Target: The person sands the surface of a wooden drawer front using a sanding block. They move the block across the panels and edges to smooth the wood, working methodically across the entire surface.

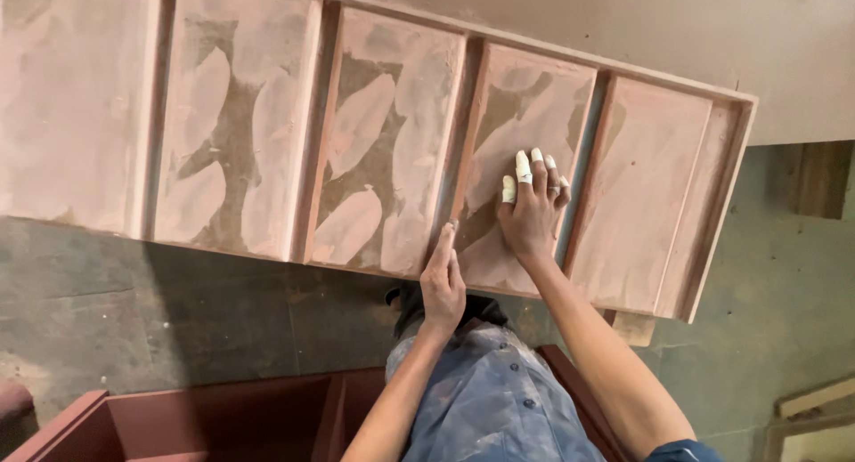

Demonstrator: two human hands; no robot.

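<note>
Fingers [524, 168] of the right hand [532, 214] lie spread and flat on the dusty pink surface of a recessed panel [525, 124], just right of the frame's centre. Several fingertips wear white tape or covers. The palm presses down on the panel; the hand grips nothing.

Just to its left, the left hand [443, 284] has its fingers straight and held together, edge-on, with the tips touching the raised rib [463, 159] that divides this panel from the next one to the left. It holds nothing either.

Both hands rest on a long wooden panelled piece [677, 297] that runs from the upper left of the frame to the right of centre, tilted slightly downward to the right. It is coated in pinkish filler or primer, and it has a row of rectangular recesses separated by ribs. The two recesses to the left of the hands show darker brownish patches [227, 141] between lighter oval smears. The recess [637, 195] to the right of the hands is more evenly pink.

Below the hands, at bottom centre, the person's dust-stained blue garment [490, 400] fills the space between the forearms. A dark red wooden frame [214, 417] sits along the bottom left. Grey concrete floor [134, 311] shows beneath the piece and on the right.
</note>
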